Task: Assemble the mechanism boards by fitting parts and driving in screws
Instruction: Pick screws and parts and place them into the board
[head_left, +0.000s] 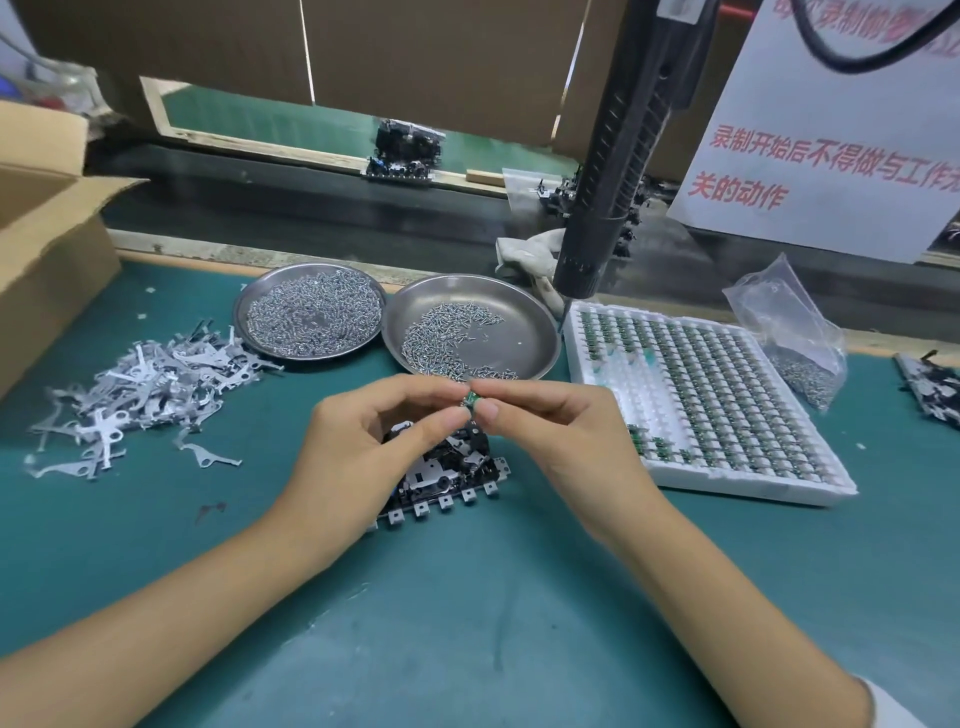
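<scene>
A black and silver mechanism board (448, 480) lies on the green mat in front of me, partly hidden under my left hand (363, 447). Just above the board, my left hand and my right hand (550, 441) meet fingertip to fingertip and together pinch a small green part (471, 400). A black electric screwdriver (618, 171) hangs from above at the right, its tip near the white tray (727, 480) of green parts.
Two steel dishes hold screws: the left dish (244, 327) full, the right dish (540, 322) half full. A pile of flat metal levers (145, 384) lies left, next to a cardboard box (47, 249). A plastic bag of screws (800, 338) sits right. More boards (405, 150) rest on the belt behind.
</scene>
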